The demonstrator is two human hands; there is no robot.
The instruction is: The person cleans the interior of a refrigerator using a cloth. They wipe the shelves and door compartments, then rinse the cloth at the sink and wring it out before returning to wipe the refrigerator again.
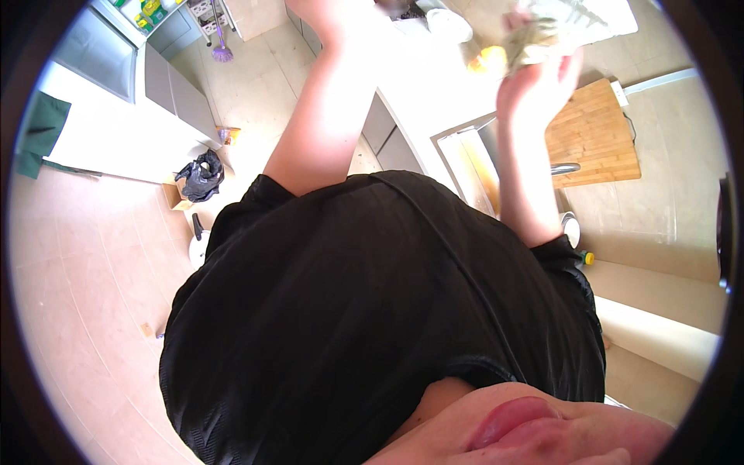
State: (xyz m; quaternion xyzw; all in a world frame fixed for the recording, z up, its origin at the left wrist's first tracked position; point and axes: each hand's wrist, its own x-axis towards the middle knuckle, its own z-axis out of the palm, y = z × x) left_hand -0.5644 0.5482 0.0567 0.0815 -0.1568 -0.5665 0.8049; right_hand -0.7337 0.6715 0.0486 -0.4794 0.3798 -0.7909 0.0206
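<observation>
My left hand (328, 17) is at the top edge, overexposed and cut off by the frame. It is above the white countertop (430, 87), and its fingers and anything in them are hidden. At the upper right, my right hand (532, 84) grips a crumpled, pale greenish thing (532, 43), blurred and possibly a cloth. An orange-yellow thing (489, 60) lies just left of it. Beyond it is a shiny, clear or white sheet-like thing (598, 20). A white rounded thing (449, 26) sits farther left on the counter.
Beside my right forearm are a sink (465, 157), a faucet (565, 168) and a wooden cutting board (604, 136) against the tiled wall. On the floor to the left are a black plastic bag (202, 176), a cardboard box (174, 196) and a purple mop (222, 53).
</observation>
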